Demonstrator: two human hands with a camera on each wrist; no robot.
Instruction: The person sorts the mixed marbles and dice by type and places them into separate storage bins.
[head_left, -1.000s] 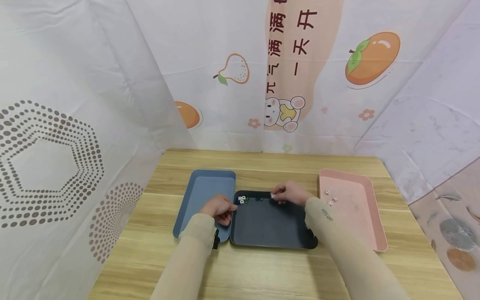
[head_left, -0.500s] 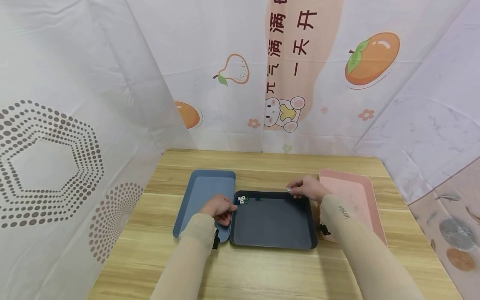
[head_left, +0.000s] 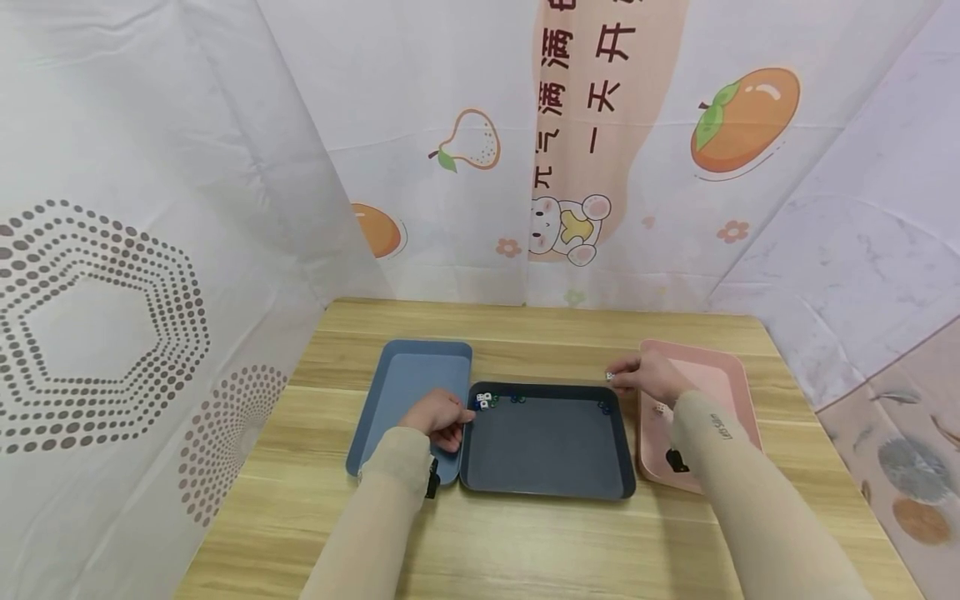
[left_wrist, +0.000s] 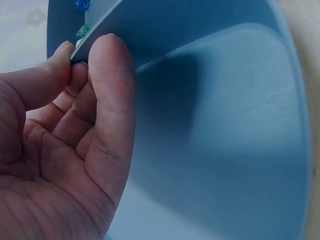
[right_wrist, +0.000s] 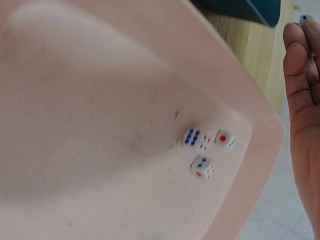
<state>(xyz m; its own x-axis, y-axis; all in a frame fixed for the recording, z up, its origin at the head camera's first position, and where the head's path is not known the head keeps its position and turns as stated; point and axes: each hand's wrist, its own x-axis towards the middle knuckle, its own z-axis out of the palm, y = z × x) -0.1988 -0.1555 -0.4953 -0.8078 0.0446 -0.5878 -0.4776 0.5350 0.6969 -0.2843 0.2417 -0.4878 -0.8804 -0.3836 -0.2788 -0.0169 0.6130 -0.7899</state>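
Observation:
My right hand pinches a white die at its fingertips, above the back right corner of the dark tray, near the pink tray. The right wrist view shows that die only in part. My left hand reaches over the blue tray. In the left wrist view its thumb and fingers pinch the rim where the blue and dark trays meet. White dice and green and blue glass marbles lie along the dark tray's back side; two more marbles sit at its back right corner.
Three white dice lie together inside the pink tray, partly behind the right arm in the head view. All the trays stand on a wooden table. A printed curtain hangs behind it.
My right hand has moved right with the die, from the dark tray's back middle towards the pink tray. The marbles at the back right corner now show. My left hand stays put.

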